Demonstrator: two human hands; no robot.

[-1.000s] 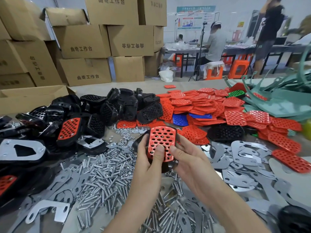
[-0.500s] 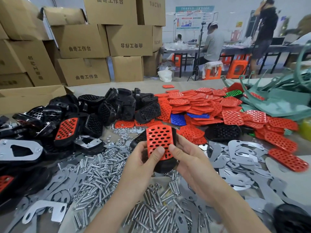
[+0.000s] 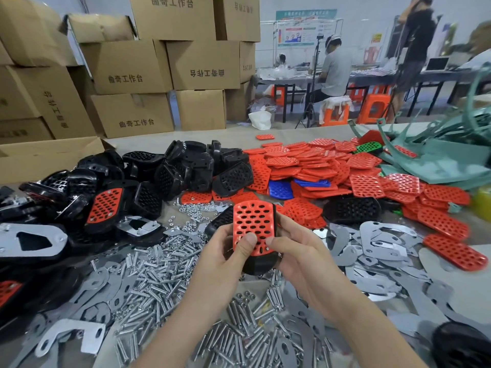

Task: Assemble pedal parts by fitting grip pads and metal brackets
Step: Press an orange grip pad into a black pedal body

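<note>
A black pedal body (image 3: 256,264) with a red perforated grip pad (image 3: 252,221) on its face is held upright above the table centre. My left hand (image 3: 225,256) grips its left side, thumb pressing the pad's lower part. My right hand (image 3: 297,251) grips the right side, thumb at the pad's lower right edge. The pedal's back is hidden. Loose red grip pads (image 3: 332,168) are heaped behind, black pedal bodies (image 3: 186,168) lie at left, and flat metal brackets (image 3: 377,243) are spread at right.
Bolts and nuts (image 3: 164,269) are strewn beneath my hands. A finished pedal with a red pad (image 3: 105,205) lies at left. Cardboard boxes (image 3: 132,75) stack behind. Green plastic parts (image 3: 438,155) pile at far right. People work at tables (image 3: 334,70) in the background.
Both hands have kept hold of the pedal and lifted it slightly nearer, turning it more upright. My left thumb has slid from the pad's left edge toward its lower middle.
</note>
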